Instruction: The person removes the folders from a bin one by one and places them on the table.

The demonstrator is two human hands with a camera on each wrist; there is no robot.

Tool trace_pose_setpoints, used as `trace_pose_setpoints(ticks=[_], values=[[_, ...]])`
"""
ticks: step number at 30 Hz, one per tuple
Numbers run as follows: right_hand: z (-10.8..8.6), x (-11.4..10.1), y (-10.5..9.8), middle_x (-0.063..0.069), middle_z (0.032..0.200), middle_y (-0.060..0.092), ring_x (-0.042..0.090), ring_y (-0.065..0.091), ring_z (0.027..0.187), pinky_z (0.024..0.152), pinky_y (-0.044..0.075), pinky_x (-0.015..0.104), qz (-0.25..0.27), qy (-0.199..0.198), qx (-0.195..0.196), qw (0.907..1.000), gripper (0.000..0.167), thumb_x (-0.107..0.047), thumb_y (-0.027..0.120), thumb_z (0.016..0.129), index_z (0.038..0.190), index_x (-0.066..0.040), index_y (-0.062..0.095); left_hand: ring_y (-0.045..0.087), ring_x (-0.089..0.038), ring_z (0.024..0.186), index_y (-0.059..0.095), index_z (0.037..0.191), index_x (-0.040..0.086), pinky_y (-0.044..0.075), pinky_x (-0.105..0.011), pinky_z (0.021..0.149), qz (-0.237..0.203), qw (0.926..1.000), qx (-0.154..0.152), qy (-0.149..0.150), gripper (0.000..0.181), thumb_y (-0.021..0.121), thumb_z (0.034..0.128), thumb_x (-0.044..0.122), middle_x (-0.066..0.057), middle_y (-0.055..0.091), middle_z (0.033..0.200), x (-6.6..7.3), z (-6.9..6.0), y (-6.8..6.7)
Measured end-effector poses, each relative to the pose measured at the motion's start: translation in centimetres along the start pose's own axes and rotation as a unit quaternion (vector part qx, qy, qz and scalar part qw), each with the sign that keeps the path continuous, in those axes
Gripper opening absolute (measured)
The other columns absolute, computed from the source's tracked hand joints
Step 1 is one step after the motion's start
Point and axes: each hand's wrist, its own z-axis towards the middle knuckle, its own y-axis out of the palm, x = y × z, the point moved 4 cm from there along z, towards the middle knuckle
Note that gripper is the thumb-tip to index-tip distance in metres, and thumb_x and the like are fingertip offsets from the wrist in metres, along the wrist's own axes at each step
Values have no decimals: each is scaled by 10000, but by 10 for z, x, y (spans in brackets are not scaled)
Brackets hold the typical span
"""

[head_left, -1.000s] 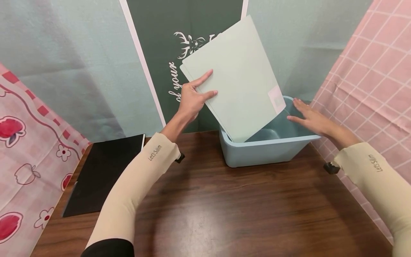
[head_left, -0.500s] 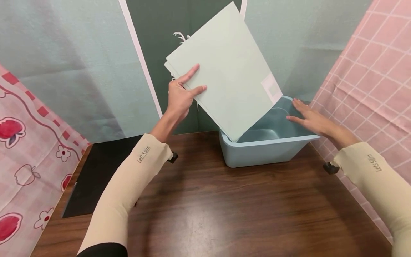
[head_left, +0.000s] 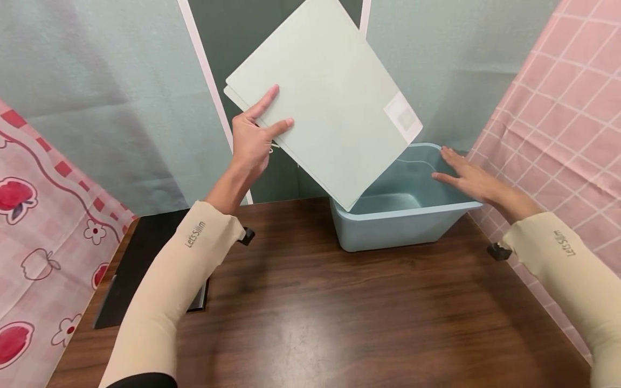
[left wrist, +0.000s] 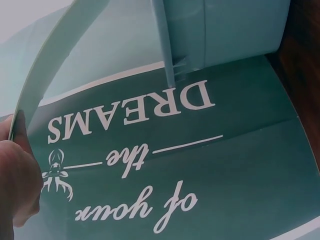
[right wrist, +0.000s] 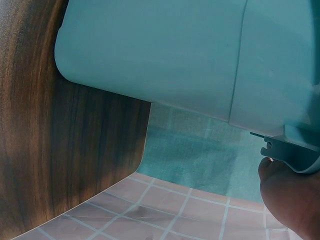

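My left hand (head_left: pixel 251 139) holds a pale green file folder (head_left: pixel 335 97) by its left edge, thumb and index finger lying on the front cover. The folder is tilted in the air, with a whitish label (head_left: pixel 404 117) near its right corner and its lower corner over the left rim of the light blue bin (head_left: pixel 412 213). In the left wrist view, the folder (left wrist: pixel 50 55) shows edge-on. My right hand (head_left: pixel 468 175) grips the bin's right rim, thumb on the inner side; the right wrist view shows the hand (right wrist: pixel 290 195) just under the rim's lip.
A flat black item (head_left: pixel 138 264) lies at the left of the brown wooden table (head_left: pixel 310 302), partly hidden by my left arm. Behind stands a grey-green and dark green cloth backdrop (head_left: pixel 301 178). Pink patterned cloths (head_left: pixel 567 134) hang at both sides.
My left hand has moved left and up with the folder, baring more of the bin's inside. The right hand stays at the rim and the bin keeps its place.
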Motion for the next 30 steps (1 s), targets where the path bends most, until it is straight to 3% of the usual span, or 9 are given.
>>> trace_pose_setpoints(ticks=[15,23,30], values=[[-1,0,1,162,1755,-144,485,-82,1597,1221,17,748,107,49,-35,9999,910,-546,460,1101,1693,-98,-66,597,-248,1340,652,1427,25,514,-411,1102,-390,9991,155,-20,690,741,810,-271,-53,612,1506,25,-9,-22],[-3,1,1,169,1749,-152,491,-80,1594,1227,4,736,90,55,-60,9999,894,-537,446,1108,1691,-94,-66,611,-262,1328,659,1426,40,553,-367,1044,-425,9989,158,-97,701,735,807,-279,-60,610,1506,38,-15,-31],[0,-3,2,161,1749,-156,489,-85,1594,1225,1,740,142,-20,-48,9999,886,-536,438,1110,1692,-106,-72,593,-287,1348,657,1443,81,608,-331,928,-500,9982,123,-314,705,723,831,-263,-64,577,1535,49,-25,-49]])
